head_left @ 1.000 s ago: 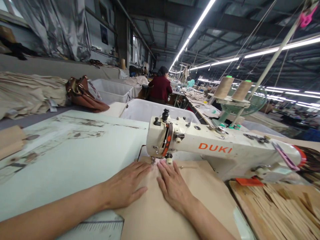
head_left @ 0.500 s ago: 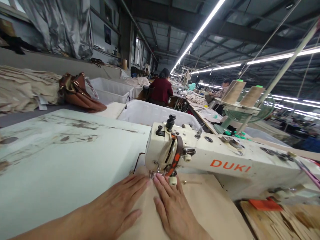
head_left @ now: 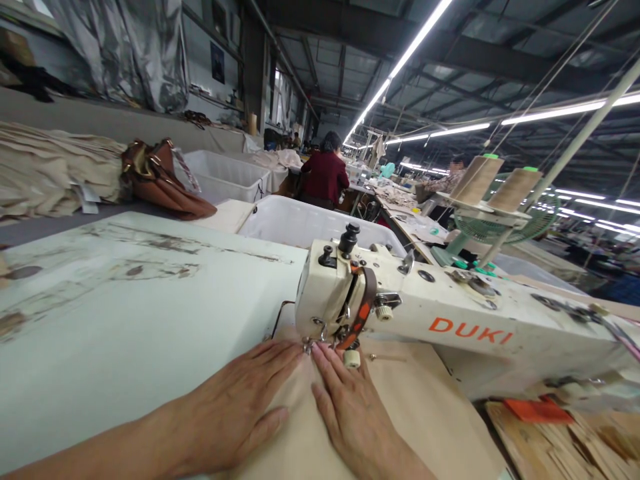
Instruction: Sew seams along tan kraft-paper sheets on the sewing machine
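Observation:
A white sewing machine (head_left: 400,300) marked DUKI stands before me, its needle area low at the left end of the arm. Beige fabric (head_left: 415,407) lies under the presser foot (head_left: 309,345) and spreads toward me and to the right. My left hand (head_left: 245,400) rests flat on the cloth, fingertips just left of the foot. On the other side of the foot, my right hand (head_left: 350,400) presses down on the fabric with its fingers stretched forward. Neither hand grips anything. The needle tip is too small to make out.
A worn pale-green tabletop (head_left: 125,320) extends left. Behind it are a brown leather bag (head_left: 165,183), stacked beige fabric (head_left: 45,170) and a white plastic bin (head_left: 320,223). Two thread cones (head_left: 477,179) stand behind the machine. A person in dark red (head_left: 326,173) sits farther back.
The whole view has shifted slightly, so the scene sits a little farther right. Both hands stay flat beside the presser foot, with no clear movement of the fabric.

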`<state>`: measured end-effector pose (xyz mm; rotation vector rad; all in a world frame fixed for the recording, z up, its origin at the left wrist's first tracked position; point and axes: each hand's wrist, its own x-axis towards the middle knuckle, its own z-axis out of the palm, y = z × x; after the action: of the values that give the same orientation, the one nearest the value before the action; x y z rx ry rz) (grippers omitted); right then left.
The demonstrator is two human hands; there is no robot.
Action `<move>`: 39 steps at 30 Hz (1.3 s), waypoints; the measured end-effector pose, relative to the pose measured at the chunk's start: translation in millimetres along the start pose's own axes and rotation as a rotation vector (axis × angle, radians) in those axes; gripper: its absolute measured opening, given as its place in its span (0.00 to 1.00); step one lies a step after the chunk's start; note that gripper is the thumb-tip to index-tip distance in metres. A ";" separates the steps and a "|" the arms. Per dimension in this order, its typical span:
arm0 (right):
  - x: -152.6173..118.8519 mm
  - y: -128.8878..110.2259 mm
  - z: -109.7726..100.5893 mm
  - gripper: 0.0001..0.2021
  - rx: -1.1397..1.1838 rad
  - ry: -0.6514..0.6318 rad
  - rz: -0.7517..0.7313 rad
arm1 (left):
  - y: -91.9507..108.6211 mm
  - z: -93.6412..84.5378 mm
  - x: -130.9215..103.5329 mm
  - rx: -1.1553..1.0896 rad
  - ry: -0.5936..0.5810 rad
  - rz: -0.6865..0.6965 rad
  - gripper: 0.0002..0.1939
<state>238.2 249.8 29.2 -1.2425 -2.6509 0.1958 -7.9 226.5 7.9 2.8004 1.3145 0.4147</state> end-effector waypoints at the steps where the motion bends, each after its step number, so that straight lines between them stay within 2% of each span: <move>1: -0.2 -0.5 -0.3 0.24 0.004 -0.004 0.004 | 0.0 0.2 -0.6 -0.006 -0.005 0.000 0.36; 7: -2.0 -3.1 -2.4 0.25 -0.007 -0.016 0.000 | -3.4 7.3 -2.8 0.002 0.062 -0.002 0.35; 12: -4.0 -3.9 -4.4 0.25 -0.001 0.008 0.006 | -5.3 11.3 -0.9 0.007 0.225 0.030 0.37; 14: -4.1 -4.6 -4.2 0.25 0.001 0.028 0.011 | -6.5 13.4 -1.3 0.001 0.254 0.036 0.37; 18: -2.0 -3.5 -0.2 0.25 -0.024 0.099 0.024 | -8.1 16.7 1.0 -0.047 0.219 0.023 0.35; 22: -3.4 -5.0 5.6 0.25 -0.110 0.167 0.133 | -2.5 9.5 0.5 -0.082 0.135 0.033 0.34; 25: -14.9 -17.1 9.7 0.25 -0.110 0.159 0.169 | 9.4 -2.8 -16.7 -0.065 0.063 0.037 0.36; 29: -43.3 -43.5 12.1 0.27 -0.087 0.136 0.099 | 32.5 -20.4 -60.7 -0.046 -0.040 0.009 0.39; 33: -67.9 -60.4 10.3 0.26 -0.084 0.139 0.023 | 43.7 -30.4 -96.7 -0.138 -0.050 -0.077 0.37; 36: -81.5 -58.9 3.4 0.22 -0.070 0.191 0.025 | 42.3 -32.0 -103.2 -0.196 0.013 -0.220 0.27; 39: -96.0 -43.2 -23.1 0.20 -0.050 0.323 0.067 | 41.8 -32.2 -93.9 -0.129 0.105 -0.316 0.17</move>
<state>271.6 149.0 48.0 -1.2596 -2.3530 -0.0581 -41.7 125.4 22.9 2.4394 1.6508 0.6123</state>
